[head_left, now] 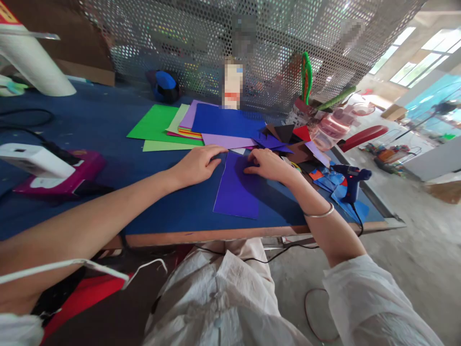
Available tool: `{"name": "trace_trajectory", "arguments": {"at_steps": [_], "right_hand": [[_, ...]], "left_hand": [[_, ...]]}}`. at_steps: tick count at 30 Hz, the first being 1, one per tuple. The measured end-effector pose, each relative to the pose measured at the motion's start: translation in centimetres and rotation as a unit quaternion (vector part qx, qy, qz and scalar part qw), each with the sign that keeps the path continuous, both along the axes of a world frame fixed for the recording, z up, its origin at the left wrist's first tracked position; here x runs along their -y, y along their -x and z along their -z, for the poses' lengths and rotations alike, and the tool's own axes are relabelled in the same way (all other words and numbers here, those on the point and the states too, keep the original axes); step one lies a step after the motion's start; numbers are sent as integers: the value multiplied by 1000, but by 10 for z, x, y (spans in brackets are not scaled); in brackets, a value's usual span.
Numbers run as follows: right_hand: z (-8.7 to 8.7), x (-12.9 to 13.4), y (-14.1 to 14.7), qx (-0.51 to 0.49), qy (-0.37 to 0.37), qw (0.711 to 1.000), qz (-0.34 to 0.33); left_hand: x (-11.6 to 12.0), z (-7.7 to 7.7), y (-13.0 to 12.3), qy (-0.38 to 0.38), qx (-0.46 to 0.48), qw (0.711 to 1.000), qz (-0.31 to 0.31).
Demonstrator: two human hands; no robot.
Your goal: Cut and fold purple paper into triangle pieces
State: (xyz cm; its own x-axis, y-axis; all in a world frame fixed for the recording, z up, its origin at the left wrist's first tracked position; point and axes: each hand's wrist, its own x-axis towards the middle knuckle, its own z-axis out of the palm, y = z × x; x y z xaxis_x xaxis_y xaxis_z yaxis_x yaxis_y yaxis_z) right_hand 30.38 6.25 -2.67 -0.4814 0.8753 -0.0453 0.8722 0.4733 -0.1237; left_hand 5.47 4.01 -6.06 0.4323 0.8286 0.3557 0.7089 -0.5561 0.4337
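Note:
A purple-blue sheet of paper (pixel 236 192) lies on the blue table in front of me, its short lower edge towards the table's front edge. My left hand (pixel 198 166) rests at its upper left edge, index finger stretched along the top and thumb apart. Over the upper right part lies my right hand (pixel 270 164), fingers bent, with a gap between thumb and forefinger. Neither hand grips the paper visibly. Just behind my hands is a stack of coloured paper, with a dark blue sheet (pixel 226 120) on top and a green sheet (pixel 154 125) at the left.
Paper scraps (pixel 300 149) lie heaped to the right, beside a blue glue gun (pixel 353 180) with its cord over the edge. A pink bottle (pixel 327 129) stands behind them. At left sits a magenta power strip (pixel 65 180) with a white plug. A perforated metal panel (pixel 201 48) closes the back.

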Motion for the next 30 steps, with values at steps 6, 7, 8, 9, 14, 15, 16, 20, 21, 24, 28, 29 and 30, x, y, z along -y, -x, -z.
{"name": "trace_trajectory", "arguments": {"at_steps": [6,7,8,9,14,15,16,20,21,24,28,29,30], "right_hand": [[7,-3,-3,3,-55,998,-8],[8,-4,-4,5,-53,999,-5],[8,-5,-4,8,-49,999,-2],[9,-6,-4,9,-44,999,1],[10,-5,-2,-3,-38,999,-11],[10,-5,-2,-2,-48,999,-10],[10,-4,-2,3,-54,999,-6],[11,-6,-4,31,-44,998,9],[11,-8,-4,32,-45,998,10],[14,-13,-4,21,-50,999,6],[18,-15,-3,-6,-29,999,-25],[18,-15,-2,-9,-35,999,-28],[18,-14,-2,-10,-45,999,-26]], "left_hand": [[0,0,-1,6,3,1000,0],[0,0,-2,7,3,1000,0],[1,0,-2,8,3,1000,-1],[1,0,-2,8,4,1000,-2],[2,-2,-3,4,11,1000,-5],[2,-2,-3,3,11,1000,-5],[2,-3,-3,3,11,1000,-5],[3,-3,-3,4,5,1000,-7],[3,-3,-3,3,3,1000,-8],[4,-3,-4,3,2,1000,-8],[3,-3,-3,-2,10,1000,-5],[2,-2,-3,-4,12,1000,-5],[2,-2,-3,-5,13,1000,-4]]}}
